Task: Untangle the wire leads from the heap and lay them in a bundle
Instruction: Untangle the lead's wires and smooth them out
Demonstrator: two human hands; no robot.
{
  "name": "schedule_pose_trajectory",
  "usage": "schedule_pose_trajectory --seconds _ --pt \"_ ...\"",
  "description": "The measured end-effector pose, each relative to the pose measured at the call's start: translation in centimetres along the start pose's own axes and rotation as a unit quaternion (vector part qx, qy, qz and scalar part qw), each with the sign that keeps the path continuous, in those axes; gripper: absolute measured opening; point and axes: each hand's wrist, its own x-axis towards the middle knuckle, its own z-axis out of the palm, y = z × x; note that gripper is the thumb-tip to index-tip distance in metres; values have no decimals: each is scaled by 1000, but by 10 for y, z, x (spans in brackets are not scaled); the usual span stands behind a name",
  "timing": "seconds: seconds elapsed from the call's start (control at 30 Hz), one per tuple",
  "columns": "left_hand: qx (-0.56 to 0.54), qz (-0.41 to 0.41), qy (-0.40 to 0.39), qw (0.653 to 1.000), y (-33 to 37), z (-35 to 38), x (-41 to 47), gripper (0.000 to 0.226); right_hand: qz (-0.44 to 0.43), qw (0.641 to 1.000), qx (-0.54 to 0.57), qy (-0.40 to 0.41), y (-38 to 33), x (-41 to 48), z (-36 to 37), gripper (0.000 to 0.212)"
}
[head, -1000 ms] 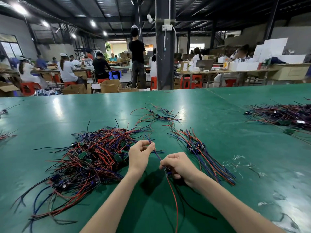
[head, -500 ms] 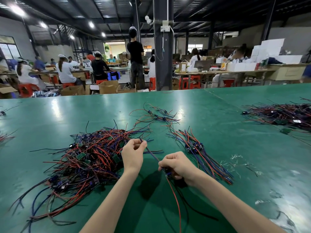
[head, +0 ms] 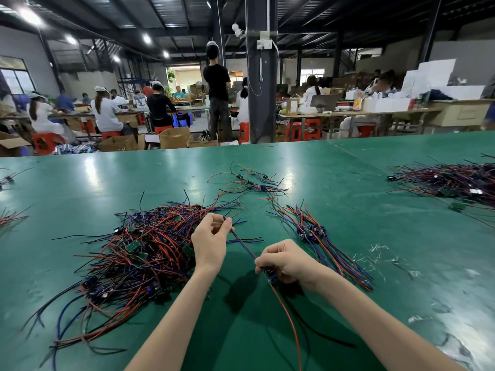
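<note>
**One lead drawn taut between heap and bundle**

A wire lead point(head: 242, 243) is held stretched above the tabletop point(head: 348, 178); its upper end is pinched by the left hand point(head: 210, 241) at the edge of the heap point(head: 139, 253), while its circuit module point(head: 271, 276) is gripped in the curled fingers of the right hand point(head: 284, 261); a red tail point(head: 288, 317) is seen trailing toward the camera. The sorted bundle point(head: 321, 245) is laid just right of the hands. The leads are judged to be light, limp and springy, with smooth insulation that may slip through a pinch; snagging on neighbouring strands is to be expected, so the module, the one stiff part, is thought the surest place to be held. Much is obscured: the heap's inner crossings cannot be traced; the module is mostly covered by fingers; whether the pinched end is free of the heap cannot be told; a far pile point(head: 455, 183) is cut off by the frame's right edge.
</note>
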Motion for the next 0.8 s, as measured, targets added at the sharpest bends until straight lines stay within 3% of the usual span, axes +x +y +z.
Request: schedule_pose_trajectory --seconds 0.07,0.2,0.37,0.47,0.63,0.8 --pt "-56 -31 -2 998 2 1 2 5 -5 1000 5 19 0 0 -1 23" --pt "-166 -143 -51 974 13 5 -3 35 -42 992 41 108 1 5 -4 19" --pt "-180 -197 -276 923 24 20 -25 28 -83 971 56 219 0 10 -11 19" --pt "-170 -195 -364 895 27 26 -36 16 -85 965 61 241 -1 11 -18 18" --pt "-190 -206 -384 880 27 27 -42 6 -61 971 77 220 2 11 -19 17" --pt "-239 -248 -321 882 30 24 -37 10 -31 974 140 173 0 12 -15 25"
